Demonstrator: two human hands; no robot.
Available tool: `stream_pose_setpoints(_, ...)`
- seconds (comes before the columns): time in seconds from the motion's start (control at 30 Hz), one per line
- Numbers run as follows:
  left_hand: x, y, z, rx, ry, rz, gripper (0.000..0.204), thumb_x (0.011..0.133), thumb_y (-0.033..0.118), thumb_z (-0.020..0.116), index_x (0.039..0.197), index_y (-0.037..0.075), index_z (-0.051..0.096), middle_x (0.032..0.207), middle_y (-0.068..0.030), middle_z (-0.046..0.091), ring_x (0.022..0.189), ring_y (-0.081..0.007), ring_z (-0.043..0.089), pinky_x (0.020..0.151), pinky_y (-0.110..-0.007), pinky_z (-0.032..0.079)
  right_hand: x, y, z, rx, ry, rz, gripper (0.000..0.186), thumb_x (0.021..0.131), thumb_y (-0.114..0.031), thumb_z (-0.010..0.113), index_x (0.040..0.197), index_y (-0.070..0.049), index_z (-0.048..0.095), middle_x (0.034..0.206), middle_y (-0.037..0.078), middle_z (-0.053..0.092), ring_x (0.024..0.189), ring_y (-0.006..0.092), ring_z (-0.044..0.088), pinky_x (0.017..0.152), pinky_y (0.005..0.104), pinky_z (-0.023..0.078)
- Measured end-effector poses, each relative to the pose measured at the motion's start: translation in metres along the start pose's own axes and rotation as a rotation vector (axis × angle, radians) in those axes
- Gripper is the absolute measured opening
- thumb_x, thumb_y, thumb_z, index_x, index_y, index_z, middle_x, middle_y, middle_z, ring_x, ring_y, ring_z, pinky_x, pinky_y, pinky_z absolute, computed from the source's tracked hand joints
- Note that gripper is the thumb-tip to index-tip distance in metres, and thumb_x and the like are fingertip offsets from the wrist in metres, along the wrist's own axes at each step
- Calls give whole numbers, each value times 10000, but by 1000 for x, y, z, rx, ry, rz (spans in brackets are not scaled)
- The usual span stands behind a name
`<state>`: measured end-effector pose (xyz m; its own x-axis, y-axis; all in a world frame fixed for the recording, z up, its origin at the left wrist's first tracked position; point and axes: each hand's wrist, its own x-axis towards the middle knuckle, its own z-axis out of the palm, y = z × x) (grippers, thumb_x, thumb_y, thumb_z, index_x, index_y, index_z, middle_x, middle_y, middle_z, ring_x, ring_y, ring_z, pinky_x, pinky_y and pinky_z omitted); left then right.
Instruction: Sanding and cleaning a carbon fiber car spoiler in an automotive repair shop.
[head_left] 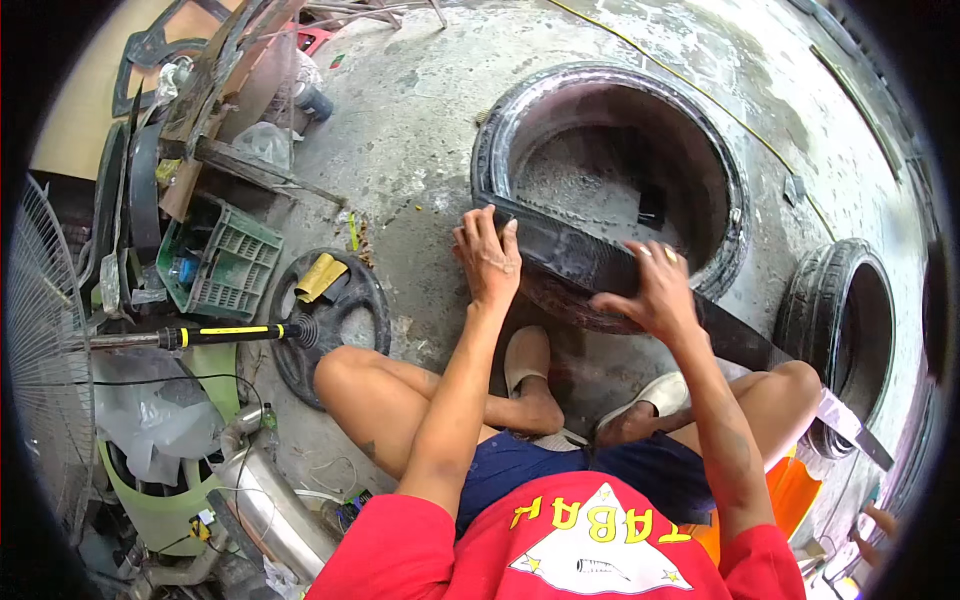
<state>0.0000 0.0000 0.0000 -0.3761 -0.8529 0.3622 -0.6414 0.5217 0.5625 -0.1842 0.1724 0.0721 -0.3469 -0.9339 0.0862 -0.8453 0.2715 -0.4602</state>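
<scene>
A long, flat black strip [565, 245] with a ribbed surface lies slantwise over the near rim of a large tire [487, 130], which rests on its side. Its narrower tail runs to the lower right, past my right knee. My left hand [487, 258] closes over the strip's left end, fingers bent over the top and thumb beside them. Farther right along the strip, my right hand [655, 292] grips across its width, with the thumb pointing left and the fingers toward the far edge. The strip's underside and the undersides of both hands are hidden.
Two smaller stacked tires [803, 310] stand at the right. To the left are a black steering-wheel-like ring [290, 375], a green crate [235, 265], a wire fan guard [45, 370] and a metal cylinder [275, 510]. A yellow hose [690, 95] crosses the concrete floor.
</scene>
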Motion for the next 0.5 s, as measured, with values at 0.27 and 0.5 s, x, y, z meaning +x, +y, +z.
stream_pose_setpoints(0.27, -1, 24, 23, -33, 73, 129, 328, 977, 247, 724, 1188, 6, 656, 1226, -205, 633, 1136, -431, 576, 1037, -527, 418, 33, 4, 54, 97, 23, 108, 980, 668, -693, 890, 1323, -16, 622, 1251, 189, 710, 1160, 371, 689, 1010, 487, 530)
stream_pose_setpoints(0.5, 14, 19, 14, 36, 89, 52, 287, 936, 204, 751, 1121, 7, 654, 1178, -204, 628, 1116, -417, 561, 996, -533, 438, 22, -1, 66, -58, 10, -5, 1041, 667, -666, 892, 1437, -33, 592, 1308, 156, 652, 1233, 330, 629, 1074, 438, 476)
